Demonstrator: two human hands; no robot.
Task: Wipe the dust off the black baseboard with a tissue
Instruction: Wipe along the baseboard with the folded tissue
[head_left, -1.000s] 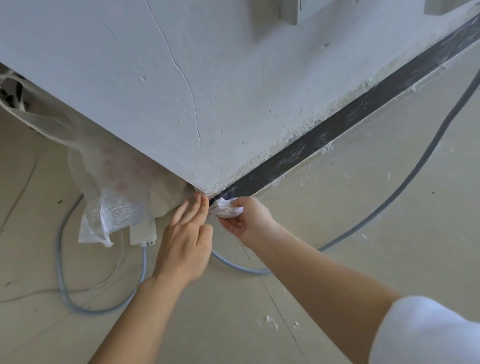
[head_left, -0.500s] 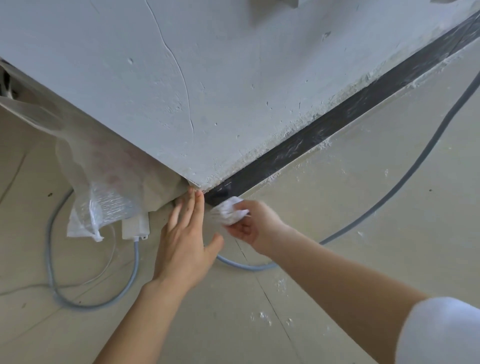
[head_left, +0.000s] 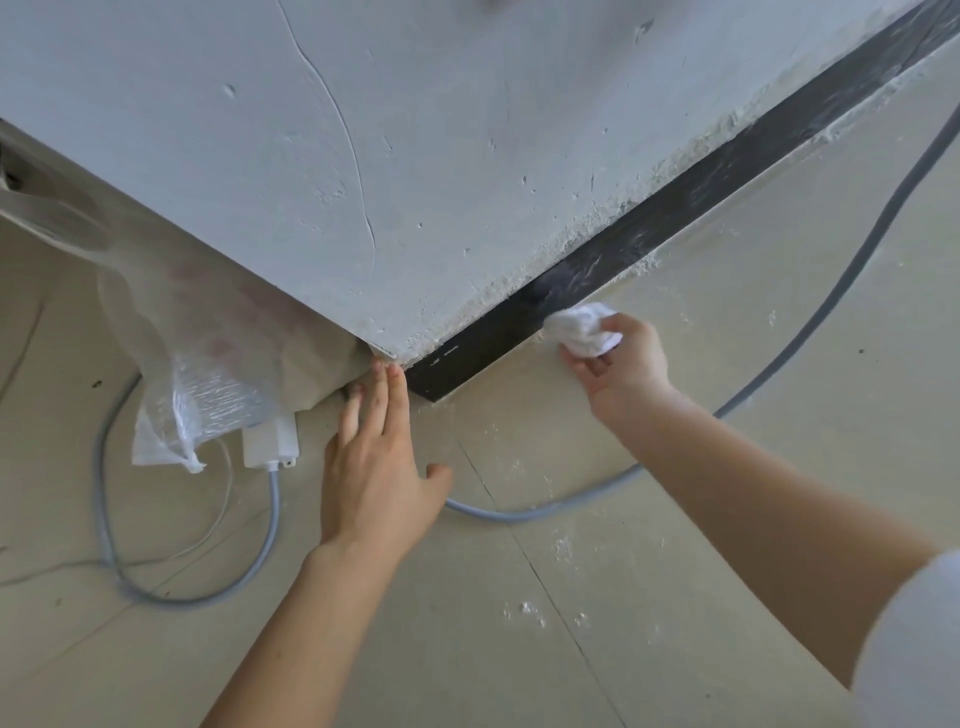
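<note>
Head view: right fingers (head_left: 589, 364) clutch crumpled white tissue (head_left: 582, 330) at dust-streaked black baseboard (head_left: 649, 234); left fingers (head_left: 387, 400) straight.

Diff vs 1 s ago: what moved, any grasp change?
The right hand, still gripping the tissue, slid right along the black baseboard, away from the wall corner. The stretch it passed now looks clean black, with dust still further along. No grasp change. The left hand stays flat at the corner, and the grey cable and plastic wrap are unmoved.
</note>
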